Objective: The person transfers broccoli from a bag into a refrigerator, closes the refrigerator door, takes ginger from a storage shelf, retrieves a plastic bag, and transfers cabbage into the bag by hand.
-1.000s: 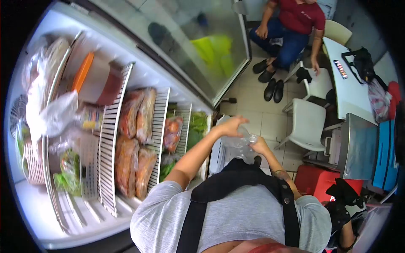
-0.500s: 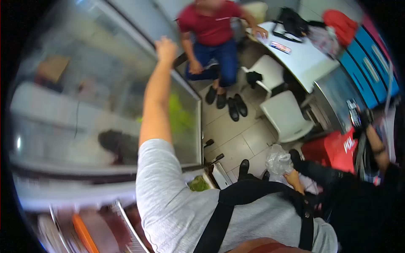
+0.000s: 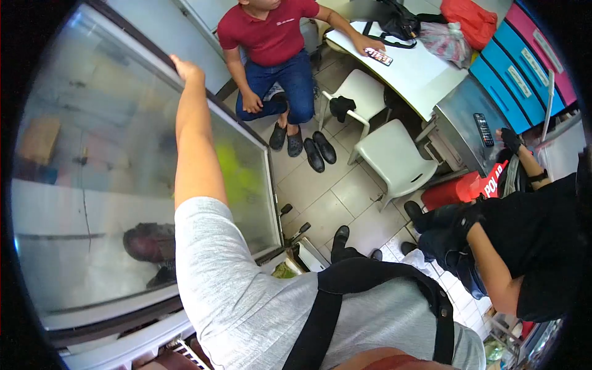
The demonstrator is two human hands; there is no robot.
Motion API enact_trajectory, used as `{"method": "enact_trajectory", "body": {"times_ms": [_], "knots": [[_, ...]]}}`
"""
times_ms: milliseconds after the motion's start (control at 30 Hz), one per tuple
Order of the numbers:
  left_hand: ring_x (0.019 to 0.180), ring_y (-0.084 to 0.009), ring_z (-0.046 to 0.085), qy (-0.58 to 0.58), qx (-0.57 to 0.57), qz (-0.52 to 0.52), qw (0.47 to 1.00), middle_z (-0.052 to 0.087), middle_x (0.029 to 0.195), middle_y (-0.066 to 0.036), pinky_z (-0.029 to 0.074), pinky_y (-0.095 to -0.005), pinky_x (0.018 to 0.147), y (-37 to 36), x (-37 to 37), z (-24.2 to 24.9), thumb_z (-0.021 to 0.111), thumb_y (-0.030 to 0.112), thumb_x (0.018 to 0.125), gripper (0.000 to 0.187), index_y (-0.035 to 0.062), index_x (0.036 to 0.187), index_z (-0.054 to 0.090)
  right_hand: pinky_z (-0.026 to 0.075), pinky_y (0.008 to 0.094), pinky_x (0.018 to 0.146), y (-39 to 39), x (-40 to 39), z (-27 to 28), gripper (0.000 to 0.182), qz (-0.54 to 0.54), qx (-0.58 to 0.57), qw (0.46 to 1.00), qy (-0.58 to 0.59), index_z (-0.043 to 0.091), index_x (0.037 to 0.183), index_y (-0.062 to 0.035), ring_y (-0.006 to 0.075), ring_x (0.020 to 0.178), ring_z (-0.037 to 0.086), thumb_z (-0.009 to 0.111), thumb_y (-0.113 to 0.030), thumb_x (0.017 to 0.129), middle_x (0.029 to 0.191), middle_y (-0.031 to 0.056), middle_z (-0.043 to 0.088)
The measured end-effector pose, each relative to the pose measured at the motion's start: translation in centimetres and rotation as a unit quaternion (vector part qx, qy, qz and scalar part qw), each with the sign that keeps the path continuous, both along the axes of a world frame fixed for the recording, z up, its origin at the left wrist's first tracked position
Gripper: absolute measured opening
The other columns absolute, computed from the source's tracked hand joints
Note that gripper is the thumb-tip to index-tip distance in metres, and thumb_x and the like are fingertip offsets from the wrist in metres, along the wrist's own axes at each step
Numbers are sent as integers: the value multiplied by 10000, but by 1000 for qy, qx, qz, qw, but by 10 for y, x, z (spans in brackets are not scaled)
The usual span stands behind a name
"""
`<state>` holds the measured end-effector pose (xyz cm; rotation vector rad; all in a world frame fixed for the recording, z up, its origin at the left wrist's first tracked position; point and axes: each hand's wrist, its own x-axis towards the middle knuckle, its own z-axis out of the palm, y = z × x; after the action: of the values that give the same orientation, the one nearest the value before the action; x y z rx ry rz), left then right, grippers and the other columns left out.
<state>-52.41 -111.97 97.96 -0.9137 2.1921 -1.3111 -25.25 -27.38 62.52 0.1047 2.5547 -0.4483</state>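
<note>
My left arm stretches out, and my left hand (image 3: 187,69) is at the dark-edged frame of a large glass door (image 3: 92,179), its fingers bent round the edge. The pane is cloudy and shows blurred reflections, with yellow-green shapes low on its right side. My right hand is out of sight, hidden beyond my grey shirt and black strap. A bit of clear plastic bag (image 3: 417,259) shows just past the strap.
A seated person in a red shirt (image 3: 271,34) rests a hand by a phone (image 3: 378,57) on the white table (image 3: 425,83). White chairs (image 3: 394,157) and black shoes (image 3: 319,151) stand on the tiles. A gloved person in black (image 3: 524,246) is close on my right.
My view has shifted, and the glass door is seen more squarely with my left hand at its edge. My right hand, seen earlier holding the clear plastic bag, has dropped out of view.
</note>
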Motion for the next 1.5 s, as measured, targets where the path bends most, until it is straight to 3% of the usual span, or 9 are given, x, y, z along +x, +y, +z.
{"method": "enact_trajectory", "body": {"times_ms": [433, 467, 533, 633, 767, 933, 1200, 1300, 1500], "knots": [[1230, -216, 436, 182, 13, -292, 939, 610, 1164, -18, 121, -569, 1078, 203, -3, -4, 443, 247, 889, 320, 159, 1112, 654, 482, 439, 756, 23, -24, 8, 408, 82, -59, 994, 35, 585, 976, 18, 399, 892, 611, 704, -208, 658, 898, 242, 633], [1102, -299, 468, 354, 26, -405, 843, 601, 1000, -139, 315, -522, 1001, 165, -46, -60, 505, 93, 791, 221, 9, 961, 619, 482, 439, 757, 30, -25, 9, 410, 96, -65, 993, 36, 583, 981, 17, 398, 894, 611, 703, -204, 658, 901, 242, 633], [1168, -267, 443, 448, -6, -485, 751, 592, 1056, -111, 298, -528, 1012, 168, -68, -96, 480, 139, 809, 245, 24, 958, 638, 482, 438, 759, 41, -26, 12, 415, 128, -75, 988, 38, 579, 992, 16, 397, 899, 611, 701, -198, 658, 907, 241, 633], [1261, -266, 376, 392, 25, -484, 782, 539, 1213, -93, 276, -493, 1053, 309, 64, -20, 478, 178, 857, 331, 47, 1146, 572, 481, 437, 761, 64, -22, 16, 422, 169, -93, 981, 36, 574, 1007, 13, 394, 906, 612, 698, -188, 658, 916, 239, 634], [1353, -290, 238, 414, 58, -381, 825, 337, 1405, -160, 223, -569, 1044, 345, 103, -72, 543, 176, 798, 524, 16, 1284, 432, 481, 435, 765, 92, -19, 33, 434, 208, -118, 970, 39, 567, 1028, 10, 391, 915, 613, 694, -175, 657, 928, 237, 635], [1114, -370, 480, 519, 401, -335, 676, 490, 1197, -217, 413, -407, 949, 393, 143, -102, 602, 170, 688, 516, -16, 1158, 504, 481, 433, 770, 113, -19, 79, 450, 252, -148, 955, 55, 558, 1054, 7, 387, 926, 614, 690, -159, 657, 943, 234, 636], [1059, -395, 503, 725, 488, -226, 430, 508, 1122, -247, 426, -422, 910, 485, 103, -50, 647, 216, 669, 550, -31, 1142, 512, 403, 406, 972, 125, 8, 290, 801, 98, -195, 854, 472, 294, 1400, -58, 374, 1200, 460, 598, 59, 668, 1350, 234, 415], [1022, -401, 505, 742, 488, -261, 379, 473, 1124, -221, 436, -434, 877, 515, 100, -29, 612, 129, 699, 446, -15, 1111, 520, 449, 436, 892, 119, -4, 318, 824, 25, -140, 831, 538, 228, 1434, -106, 419, 1045, 551, 605, -18, 707, 1222, 295, 502], [985, -298, 494, 538, 209, -485, 657, 463, 1102, -113, 411, -432, 752, 530, 102, -27, 594, 168, 738, 371, 105, 1101, 556, 485, 452, 752, 123, 0, 337, 771, -50, -102, 891, 440, 253, 1413, -52, 413, 896, 611, 592, -57, 721, 1024, 288, 602]]}}
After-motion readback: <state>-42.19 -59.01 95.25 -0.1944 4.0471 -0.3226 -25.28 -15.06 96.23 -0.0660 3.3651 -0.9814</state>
